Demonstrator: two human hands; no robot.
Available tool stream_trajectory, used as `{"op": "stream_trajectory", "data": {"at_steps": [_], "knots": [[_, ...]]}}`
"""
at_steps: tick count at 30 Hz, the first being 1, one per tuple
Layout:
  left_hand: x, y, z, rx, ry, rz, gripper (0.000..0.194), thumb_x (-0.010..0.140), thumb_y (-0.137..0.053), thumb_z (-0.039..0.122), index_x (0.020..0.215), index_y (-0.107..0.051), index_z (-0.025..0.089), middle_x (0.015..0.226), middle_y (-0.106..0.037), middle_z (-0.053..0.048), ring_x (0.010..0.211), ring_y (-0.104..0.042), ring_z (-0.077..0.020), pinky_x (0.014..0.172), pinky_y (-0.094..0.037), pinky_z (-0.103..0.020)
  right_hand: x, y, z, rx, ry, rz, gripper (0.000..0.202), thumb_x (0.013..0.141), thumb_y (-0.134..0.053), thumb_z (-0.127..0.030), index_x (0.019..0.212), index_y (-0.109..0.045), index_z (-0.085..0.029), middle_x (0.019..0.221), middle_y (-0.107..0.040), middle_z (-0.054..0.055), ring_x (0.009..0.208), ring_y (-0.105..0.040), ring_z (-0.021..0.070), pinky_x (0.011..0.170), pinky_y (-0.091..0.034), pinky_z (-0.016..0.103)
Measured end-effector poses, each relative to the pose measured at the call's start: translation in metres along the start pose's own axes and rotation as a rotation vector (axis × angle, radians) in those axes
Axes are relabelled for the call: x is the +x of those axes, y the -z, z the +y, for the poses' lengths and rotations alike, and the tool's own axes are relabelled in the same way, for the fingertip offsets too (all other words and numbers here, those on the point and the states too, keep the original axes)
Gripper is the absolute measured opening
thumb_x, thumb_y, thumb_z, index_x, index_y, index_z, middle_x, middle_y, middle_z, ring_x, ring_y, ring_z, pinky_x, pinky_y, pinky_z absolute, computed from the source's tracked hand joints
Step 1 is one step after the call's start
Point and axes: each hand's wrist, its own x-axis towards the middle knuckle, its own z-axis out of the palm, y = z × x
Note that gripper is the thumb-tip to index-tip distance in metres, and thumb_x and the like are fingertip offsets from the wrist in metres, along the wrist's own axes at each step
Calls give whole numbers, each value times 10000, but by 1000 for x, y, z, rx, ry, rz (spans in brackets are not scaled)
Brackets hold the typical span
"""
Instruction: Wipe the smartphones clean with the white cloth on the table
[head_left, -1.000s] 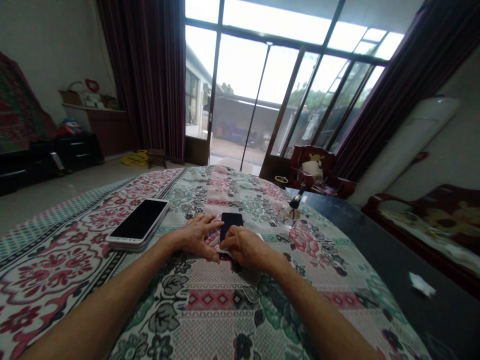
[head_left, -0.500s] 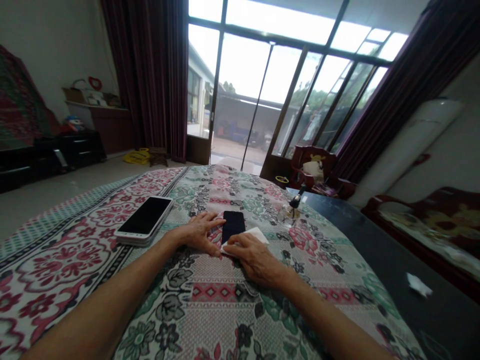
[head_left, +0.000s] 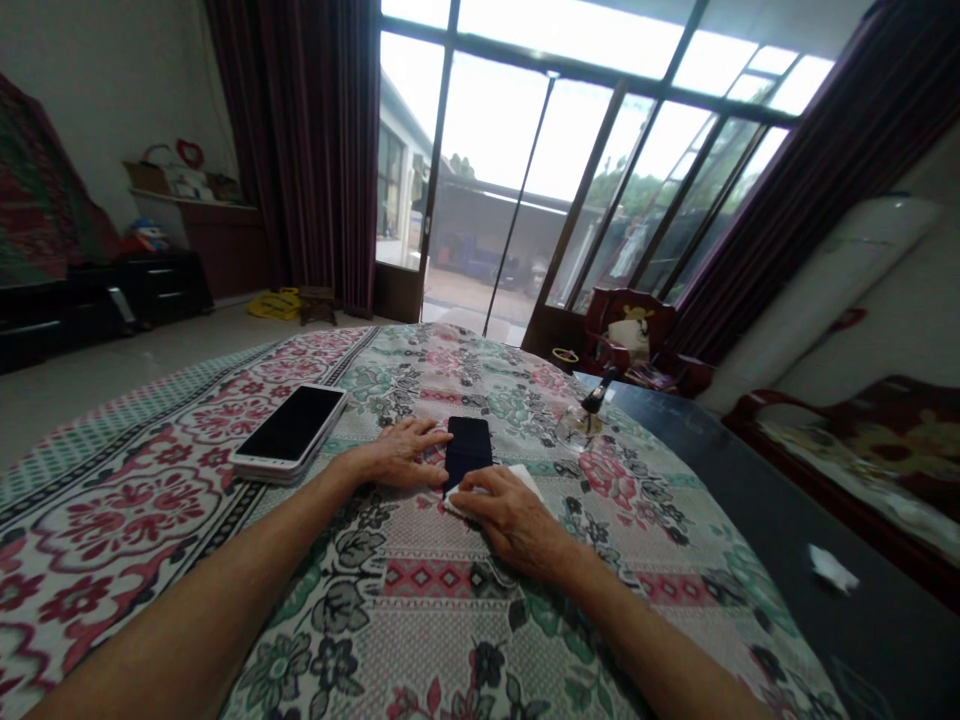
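Note:
A dark phone (head_left: pixel 469 446) lies on the patterned tablecloth (head_left: pixel 442 640) in the middle of the view. My left hand (head_left: pixel 405 453) rests at its left edge with the fingers spread, touching its side. Over the phone's near end, my right hand (head_left: pixel 510 515) presses a white cloth (head_left: pixel 526 480) under bent fingers. Part of the cloth sticks out beyond the knuckles, and the rest is hidden below the hand. To the left, a larger white-framed device with a black screen (head_left: pixel 292 427) lies on top of a stack.
A clear glass container (head_left: pixel 579 428) with a black top stands to the right of the phone. Beyond the cloth is a dark surface (head_left: pixel 780 510) with a crumpled white tissue (head_left: pixel 832 568). A red wooden chair (head_left: pixel 634 325) stands behind.
My left thumb has moved up along the phone's side. My right hand and the cloth have shifted slightly right, still at the phone's near end. The camera view has shifted slightly.

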Motion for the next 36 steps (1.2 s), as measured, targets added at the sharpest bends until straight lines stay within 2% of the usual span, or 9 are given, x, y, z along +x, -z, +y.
{"op": "stream_trajectory", "data": {"at_steps": [8, 13, 19, 24, 28, 31, 36], "knots": [[2, -5, 4, 13, 46, 34, 750, 770, -519, 673, 1414, -366, 321, 1538, -258, -74, 1371, -231, -360, 1073, -248, -526, 3, 1, 0, -26, -10, -6, 297, 916, -435, -137, 1124, -621, -238, 1101, -571, 60, 982, -466, 178, 888, -360, 323], [3, -7, -1, 21, 45, 29, 775, 748, -541, 688, 1415, -357, 337, 1540, -259, -64, 1380, -228, -350, 1085, -238, -507, 2, 6, 5, -27, -14, -53, 299, 848, -484, -96, 1031, -668, -244, 1047, -576, 53, 934, -473, 177, 836, -373, 317], [4, -9, -3, 31, 39, 39, 761, 761, -544, 670, 1420, -347, 346, 1541, -261, -65, 1378, -233, -361, 1077, -247, -531, -6, 14, 16, 30, -45, -54, 346, 801, -486, -60, 1014, -689, -242, 1005, -590, 48, 921, -499, 169, 816, -392, 304], [4, -11, -1, 37, 51, 61, 764, 734, -591, 648, 1403, -376, 348, 1524, -299, -71, 1363, -270, -363, 1049, -299, -528, -9, 15, 19, 27, -98, -6, 321, 791, -495, -56, 971, -694, -232, 970, -594, 41, 908, -514, 164, 793, -410, 282], [4, -11, 0, 47, 48, 66, 755, 736, -589, 645, 1398, -388, 342, 1523, -305, -74, 1361, -277, -366, 1047, -304, -530, -5, 8, 17, 5, -55, 35, 270, 850, -494, -99, 984, -687, -233, 1007, -599, 42, 951, -513, 166, 843, -406, 293], [4, -11, 1, 46, 55, 69, 758, 732, -593, 634, 1400, -386, 343, 1523, -305, -72, 1363, -278, -366, 1053, -300, -523, -2, 3, 16, 10, -43, 51, 274, 849, -511, -99, 1014, -681, -237, 1038, -607, 42, 967, -513, 169, 858, -408, 298], [4, -11, 0, 47, 63, 66, 741, 732, -584, 642, 1392, -386, 372, 1523, -314, -31, 1369, -270, -355, 1071, -284, -505, 2, -5, 26, 10, -114, 123, 313, 869, -472, -81, 1053, -676, -230, 1053, -615, 56, 971, -515, 173, 860, -422, 316]]}}
